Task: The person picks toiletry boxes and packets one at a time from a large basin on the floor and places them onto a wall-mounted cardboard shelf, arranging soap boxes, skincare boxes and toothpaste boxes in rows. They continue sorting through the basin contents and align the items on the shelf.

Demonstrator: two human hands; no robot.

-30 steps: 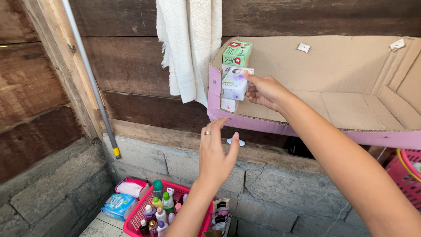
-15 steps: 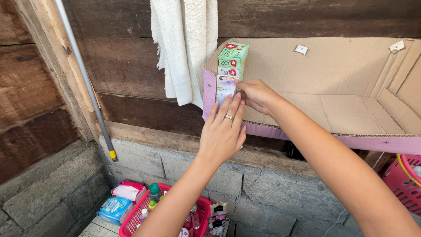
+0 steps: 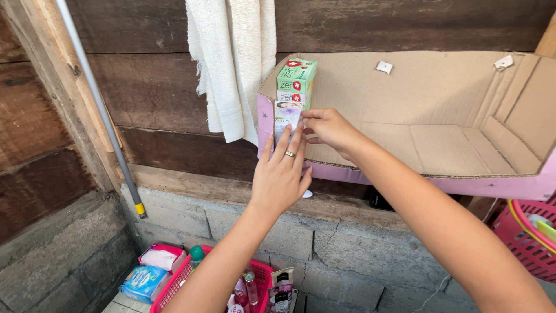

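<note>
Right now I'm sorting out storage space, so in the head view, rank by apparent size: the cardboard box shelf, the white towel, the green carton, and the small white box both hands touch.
1. cardboard box shelf
2. white towel
3. green carton and small white box: too alike to rank, since the hands partly hide the white one.

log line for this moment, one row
left hand: fingers on pale box | right hand: pinching same box | green box stacked above | site: left end of cardboard shelf
</note>
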